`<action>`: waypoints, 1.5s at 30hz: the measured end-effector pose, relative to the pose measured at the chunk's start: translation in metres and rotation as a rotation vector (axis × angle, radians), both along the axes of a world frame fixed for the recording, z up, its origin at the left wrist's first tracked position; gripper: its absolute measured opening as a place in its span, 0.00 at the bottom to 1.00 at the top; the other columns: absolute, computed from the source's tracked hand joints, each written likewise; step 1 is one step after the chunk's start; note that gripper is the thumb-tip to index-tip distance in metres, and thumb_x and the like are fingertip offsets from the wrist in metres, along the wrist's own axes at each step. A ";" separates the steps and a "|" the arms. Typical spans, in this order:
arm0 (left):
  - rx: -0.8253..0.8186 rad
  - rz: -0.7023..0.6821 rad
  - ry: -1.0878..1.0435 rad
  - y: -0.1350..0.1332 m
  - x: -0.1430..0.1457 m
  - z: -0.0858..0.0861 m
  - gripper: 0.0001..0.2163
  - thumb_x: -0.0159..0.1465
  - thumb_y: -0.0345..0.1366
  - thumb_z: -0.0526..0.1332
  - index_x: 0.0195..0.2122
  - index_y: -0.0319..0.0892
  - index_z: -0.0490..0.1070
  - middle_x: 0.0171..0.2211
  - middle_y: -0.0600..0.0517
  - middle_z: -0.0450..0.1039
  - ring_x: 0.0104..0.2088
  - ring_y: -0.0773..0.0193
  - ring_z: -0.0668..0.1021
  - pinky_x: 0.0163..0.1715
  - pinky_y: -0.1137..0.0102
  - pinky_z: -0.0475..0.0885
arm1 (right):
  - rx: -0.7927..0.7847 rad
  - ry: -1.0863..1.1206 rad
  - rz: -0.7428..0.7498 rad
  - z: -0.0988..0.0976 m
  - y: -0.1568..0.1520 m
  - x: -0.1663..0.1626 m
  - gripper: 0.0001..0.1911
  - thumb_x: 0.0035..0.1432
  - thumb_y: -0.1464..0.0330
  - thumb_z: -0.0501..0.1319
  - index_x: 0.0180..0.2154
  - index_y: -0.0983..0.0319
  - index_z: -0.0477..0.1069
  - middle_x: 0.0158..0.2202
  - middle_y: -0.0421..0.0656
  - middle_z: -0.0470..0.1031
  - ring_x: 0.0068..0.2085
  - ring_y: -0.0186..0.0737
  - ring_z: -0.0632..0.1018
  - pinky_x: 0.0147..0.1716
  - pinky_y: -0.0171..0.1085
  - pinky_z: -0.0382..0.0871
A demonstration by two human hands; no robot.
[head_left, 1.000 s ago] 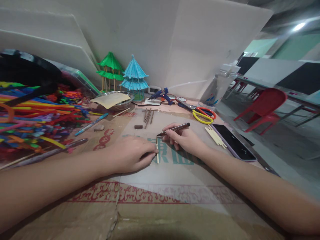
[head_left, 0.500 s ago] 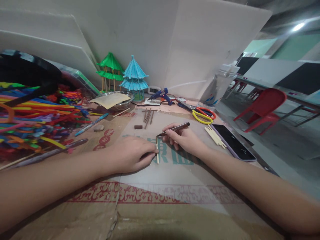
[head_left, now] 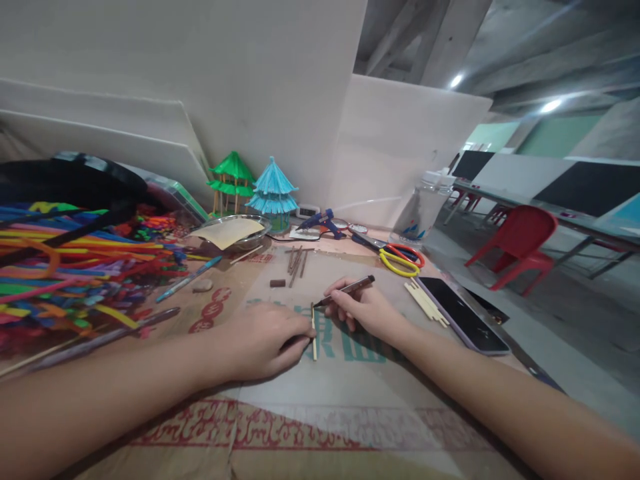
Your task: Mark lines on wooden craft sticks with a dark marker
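Observation:
My left hand [head_left: 265, 337] is closed, its fingertips pinching a short thin wooden stick [head_left: 315, 351] against the board. The stick's upper end is coloured brown and its lower end is pale. In my closed right hand [head_left: 363, 310] is a dark brown marker [head_left: 359, 285], slanted so that its tip meets the stick near the top. A brown marker cap [head_left: 277, 283] lies beyond my left hand. Several brown-coloured sticks [head_left: 299, 263] are scattered behind the cap. To the right of my right hand, several pale sticks [head_left: 425, 303] lie side by side.
A phone [head_left: 463, 313] borders the pale sticks. Behind are scissors [head_left: 400, 260], a blue glue gun [head_left: 320, 223], a plastic cup [head_left: 417, 210] and a metal dish [head_left: 260, 233]. Blue [head_left: 273, 190] and green [head_left: 233, 177] model pavilions stand at the back. Colourful pipe cleaners [head_left: 75, 267] fill the left.
The view has tilted upward, so everything on the table appears lower. Both hands keep their grips, and the marker tip remains at the stick's upper part.

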State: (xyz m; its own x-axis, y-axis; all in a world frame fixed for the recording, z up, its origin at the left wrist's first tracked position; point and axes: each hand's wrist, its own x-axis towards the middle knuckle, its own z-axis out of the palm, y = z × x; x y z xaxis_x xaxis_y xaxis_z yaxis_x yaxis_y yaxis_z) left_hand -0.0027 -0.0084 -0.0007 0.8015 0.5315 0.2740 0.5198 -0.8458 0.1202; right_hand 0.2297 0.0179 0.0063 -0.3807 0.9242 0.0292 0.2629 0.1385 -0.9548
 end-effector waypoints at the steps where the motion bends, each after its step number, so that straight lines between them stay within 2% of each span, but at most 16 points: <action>1: -0.002 -0.001 -0.002 0.000 0.000 0.000 0.09 0.69 0.36 0.53 0.41 0.47 0.73 0.33 0.54 0.78 0.32 0.62 0.78 0.32 0.68 0.65 | 0.000 -0.001 0.004 0.000 0.000 0.000 0.12 0.60 0.59 0.62 0.37 0.63 0.69 0.26 0.42 0.76 0.19 0.29 0.67 0.15 0.28 0.62; 9: -0.009 0.002 0.004 0.001 0.000 -0.002 0.10 0.70 0.37 0.52 0.42 0.48 0.73 0.34 0.54 0.79 0.34 0.61 0.79 0.32 0.68 0.66 | 0.002 0.058 -0.032 -0.004 0.001 0.000 0.17 0.61 0.56 0.59 0.41 0.63 0.70 0.29 0.43 0.77 0.22 0.31 0.70 0.15 0.29 0.66; 15: -0.021 0.002 -0.014 0.001 0.000 -0.003 0.11 0.70 0.38 0.52 0.43 0.48 0.74 0.35 0.53 0.79 0.34 0.60 0.80 0.33 0.68 0.66 | -0.003 0.080 -0.024 -0.006 0.002 0.001 0.12 0.60 0.59 0.61 0.39 0.61 0.65 0.27 0.40 0.76 0.21 0.30 0.69 0.14 0.27 0.64; 22: -0.005 -0.004 -0.026 0.000 0.001 -0.002 0.09 0.69 0.36 0.53 0.41 0.48 0.73 0.33 0.55 0.78 0.33 0.61 0.79 0.31 0.68 0.65 | 0.015 0.034 -0.036 -0.004 0.001 0.000 0.13 0.59 0.60 0.62 0.40 0.61 0.68 0.28 0.40 0.75 0.21 0.30 0.68 0.15 0.28 0.64; 27: 0.024 -0.019 -0.039 0.000 0.002 -0.003 0.08 0.68 0.35 0.54 0.40 0.48 0.73 0.32 0.55 0.78 0.32 0.62 0.79 0.31 0.67 0.64 | 0.027 0.056 -0.038 -0.003 -0.001 0.000 0.19 0.60 0.53 0.60 0.41 0.62 0.68 0.28 0.41 0.74 0.20 0.29 0.67 0.14 0.29 0.63; 31: 0.038 -0.023 -0.044 0.000 0.002 -0.002 0.07 0.67 0.35 0.55 0.39 0.48 0.73 0.31 0.55 0.77 0.31 0.63 0.78 0.30 0.67 0.64 | 0.009 0.032 -0.048 0.000 -0.003 -0.001 0.21 0.59 0.51 0.60 0.40 0.63 0.68 0.25 0.39 0.73 0.20 0.29 0.67 0.15 0.29 0.62; 45: -0.022 -0.006 -0.005 0.000 0.000 0.002 0.10 0.69 0.36 0.53 0.41 0.47 0.74 0.33 0.53 0.79 0.32 0.62 0.79 0.30 0.69 0.65 | 0.046 -0.006 -0.065 0.002 -0.003 0.001 0.15 0.59 0.56 0.63 0.38 0.61 0.68 0.27 0.41 0.76 0.21 0.31 0.70 0.17 0.31 0.66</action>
